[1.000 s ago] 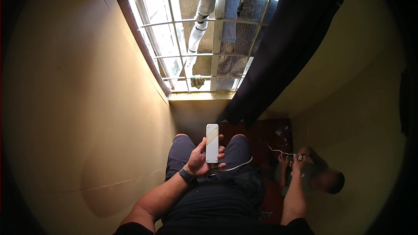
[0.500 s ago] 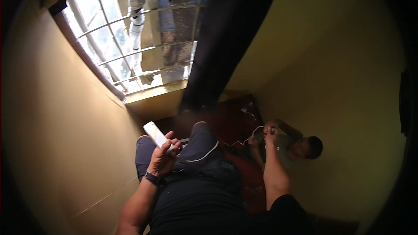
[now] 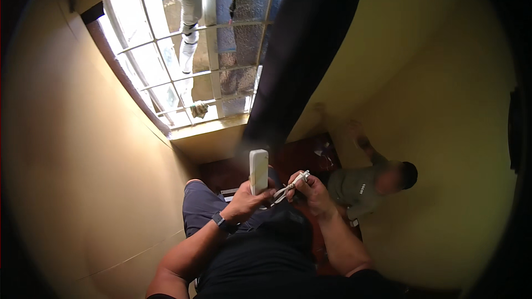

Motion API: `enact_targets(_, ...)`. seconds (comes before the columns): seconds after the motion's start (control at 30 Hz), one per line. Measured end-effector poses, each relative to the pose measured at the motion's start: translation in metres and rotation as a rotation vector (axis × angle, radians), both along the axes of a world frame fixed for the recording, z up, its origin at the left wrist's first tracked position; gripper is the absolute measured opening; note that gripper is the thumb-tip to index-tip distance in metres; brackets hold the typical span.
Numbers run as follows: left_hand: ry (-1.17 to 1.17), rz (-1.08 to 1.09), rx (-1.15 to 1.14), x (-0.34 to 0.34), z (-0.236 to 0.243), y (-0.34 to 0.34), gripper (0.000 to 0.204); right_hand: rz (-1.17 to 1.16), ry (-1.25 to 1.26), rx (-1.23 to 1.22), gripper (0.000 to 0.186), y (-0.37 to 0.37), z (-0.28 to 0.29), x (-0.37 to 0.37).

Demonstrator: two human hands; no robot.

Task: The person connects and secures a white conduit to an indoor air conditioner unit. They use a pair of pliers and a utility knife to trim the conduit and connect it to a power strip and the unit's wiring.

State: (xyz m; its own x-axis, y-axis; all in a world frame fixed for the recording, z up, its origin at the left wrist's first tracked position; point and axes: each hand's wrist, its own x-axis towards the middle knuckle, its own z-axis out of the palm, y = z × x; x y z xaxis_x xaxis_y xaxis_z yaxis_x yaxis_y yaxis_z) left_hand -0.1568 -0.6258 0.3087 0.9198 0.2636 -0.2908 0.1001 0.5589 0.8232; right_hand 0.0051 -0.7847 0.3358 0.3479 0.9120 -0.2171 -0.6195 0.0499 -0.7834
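Left hand (image 3: 247,201) is gripping a long white box (image 3: 259,169), fingers curling round it; right hand (image 3: 315,192) is pinching a white cord (image 3: 282,194), fingers probably clamped together, kinda dim there.

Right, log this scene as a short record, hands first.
Left hand: grips a white oblong device
Left wrist: dark watch
Right hand: grips a looped white cord
Cord-to-device join: cannot tell
Nearby: co-worker in a dull green-grey shirt, to the right
Ahead: barred window, dark curtain hanging at its right side
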Motion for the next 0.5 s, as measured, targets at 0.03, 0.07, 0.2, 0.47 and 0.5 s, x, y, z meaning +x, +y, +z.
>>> enact_targets(0.03,0.008,-0.006,-0.035,-0.005,-0.001,0.001,0.025,0.011,0.0,0.008,0.022,0.004,-0.002,0.0)
enact_targets(0.07,0.015,-0.012,-0.072,-0.01,-0.002,0.001,0.024,-0.01,-0.015,0.021,0.02,0.009,-0.007,0.0)
enact_targets(0.2,0.04,0.08,-0.068,-0.028,-0.003,0.003,0.024,0.032,-0.057,-0.01,0.016,0.02,-0.01,-0.009)
enact_targets(0.47,0.027,0.197,0.035,-0.032,-0.012,0.0,0.023,0.012,-0.081,-0.04,0.016,0.03,-0.012,-0.019)
enact_targets(0.5,0.026,0.198,0.033,-0.032,-0.014,0.0,0.023,0.01,-0.135,-0.066,0.017,0.031,-0.01,-0.02)
